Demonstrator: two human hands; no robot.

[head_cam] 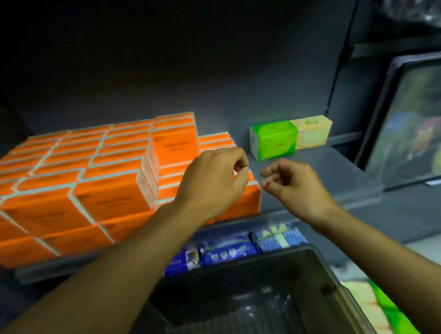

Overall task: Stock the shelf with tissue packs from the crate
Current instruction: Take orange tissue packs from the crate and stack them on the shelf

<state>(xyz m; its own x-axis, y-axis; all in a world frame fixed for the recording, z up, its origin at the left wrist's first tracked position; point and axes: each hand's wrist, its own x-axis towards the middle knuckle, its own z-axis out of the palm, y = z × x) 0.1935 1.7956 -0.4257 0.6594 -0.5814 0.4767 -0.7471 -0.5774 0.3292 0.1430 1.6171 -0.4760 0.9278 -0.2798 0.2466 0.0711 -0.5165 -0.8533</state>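
Filling the left of the grey shelf (316, 172), orange plastic-wrapped tissue packs (87, 179) are stacked in rows. The left hand (210, 182) is held over their right end, fingers curled in on nothing; the right hand (292, 188) is held beside it, loosely curled, empty. A green tissue pack (274, 139) and a pale yellow tissue pack (313, 131) are set behind. The dark grey plastic crate (245, 272) is seen below.

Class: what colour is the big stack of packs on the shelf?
Orange rectangular tissue packs, white-edged; head view.

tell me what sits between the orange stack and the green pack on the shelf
Only bare grey shelf separates the orange stack and green pack, in the head view.
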